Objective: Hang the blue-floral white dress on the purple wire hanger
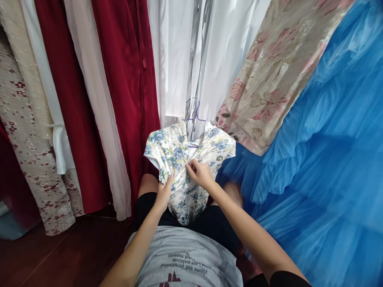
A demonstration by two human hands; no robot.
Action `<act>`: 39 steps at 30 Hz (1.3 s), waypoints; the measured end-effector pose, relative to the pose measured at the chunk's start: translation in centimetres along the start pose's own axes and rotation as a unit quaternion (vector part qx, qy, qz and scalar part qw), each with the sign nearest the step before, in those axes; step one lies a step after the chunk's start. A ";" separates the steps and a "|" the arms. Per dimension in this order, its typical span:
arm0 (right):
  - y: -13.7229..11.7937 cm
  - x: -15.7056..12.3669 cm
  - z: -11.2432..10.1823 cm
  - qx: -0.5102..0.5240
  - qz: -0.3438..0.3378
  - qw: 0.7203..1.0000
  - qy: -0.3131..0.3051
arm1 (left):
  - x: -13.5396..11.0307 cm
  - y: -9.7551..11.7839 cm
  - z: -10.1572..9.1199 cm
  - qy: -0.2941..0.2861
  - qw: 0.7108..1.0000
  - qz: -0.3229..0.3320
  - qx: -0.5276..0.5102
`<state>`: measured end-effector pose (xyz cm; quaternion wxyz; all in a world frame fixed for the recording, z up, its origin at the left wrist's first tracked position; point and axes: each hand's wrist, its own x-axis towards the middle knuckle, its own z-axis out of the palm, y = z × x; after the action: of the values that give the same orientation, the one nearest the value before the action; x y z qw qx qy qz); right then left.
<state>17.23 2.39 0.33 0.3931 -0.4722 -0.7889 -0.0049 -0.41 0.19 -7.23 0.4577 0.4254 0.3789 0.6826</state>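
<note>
A white blouse (179, 153) with blue and yellow flowers hangs on a thin purple hanger (197, 115) in front of me, its lower part over my lap. My left hand (165, 191) grips the blouse's side, thumb on the front and the other fingers mostly hidden behind the cloth. At the front, just below the neckline, my right hand (199, 172) pinches the fabric between thumb and fingertips. The hanger's hook stands up in front of grey straps that hang down.
Dark red dresses (119, 79), a pale pink one and a sequined one hang at the left. White curtain-like cloth (173, 59) hangs behind the blouse. On the right are a beige floral dress (269, 79) and a wide blue tulle gown (338, 167). Dark tiled floor (60, 255) shows lower left.
</note>
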 end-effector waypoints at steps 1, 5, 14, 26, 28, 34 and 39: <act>0.2 0.1 0.1 0.004 -0.008 1.000 0.011 | 0.0 0.2 -0.1 -0.004 1.000 -0.003 -0.005; 1.5 0.4 0.3 0.034 -0.041 0.998 0.022 | 0.2 0.8 -0.1 -0.021 1.000 -0.019 -0.010; 2.0 -1.1 -0.6 0.009 -0.054 0.998 -0.018 | 0.1 0.0 -1.1 0.155 0.960 0.160 0.169; 2.6 0.9 -3.6 -0.045 -0.109 0.992 0.036 | 1.3 1.6 5.0 -0.180 0.868 0.254 0.387; 3.2 4.8 -5.3 -0.033 -0.097 0.991 0.085 | 0.8 2.3 5.1 -0.199 0.831 0.263 0.448; 2.0 14.5 -9.8 -0.057 -0.086 0.985 0.136 | -1.2 3.1 4.8 -0.234 0.774 0.250 0.532; 1.6 12.7 -10.3 -0.142 -0.114 0.976 0.118 | 1.4 6.0 4.8 -0.285 0.793 0.238 0.483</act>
<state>21.70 8.78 14.78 0.4088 -0.4261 -0.7771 -0.2178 1.89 0.31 0.19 0.1028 0.8430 0.3985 0.3463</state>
